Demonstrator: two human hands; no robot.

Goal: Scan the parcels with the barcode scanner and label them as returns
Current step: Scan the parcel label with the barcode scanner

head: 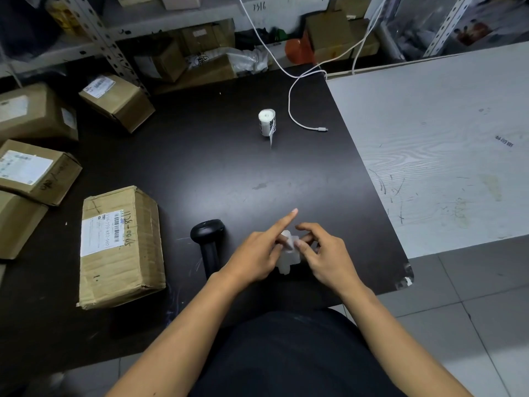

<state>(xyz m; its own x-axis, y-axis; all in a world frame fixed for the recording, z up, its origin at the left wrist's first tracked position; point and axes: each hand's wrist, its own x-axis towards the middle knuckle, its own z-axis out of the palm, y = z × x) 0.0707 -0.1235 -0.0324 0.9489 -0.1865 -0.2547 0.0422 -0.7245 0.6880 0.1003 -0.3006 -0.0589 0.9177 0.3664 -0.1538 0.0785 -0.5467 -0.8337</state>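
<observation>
low in the centre of the frame a small white label (287,247) is pinched between the left hand (257,255) and right hand (326,253), each grip clamped on it; peeling seems under way. the barcode scanner (208,239) lies just left, unheld. next, the label would need pressing onto the parcel (120,247) at lower left of the dark surface (229,161).

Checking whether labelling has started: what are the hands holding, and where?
Both hands pinch a small white label: left hand at its left edge, right hand at its right. The barcode scanner lies unheld.
</observation>
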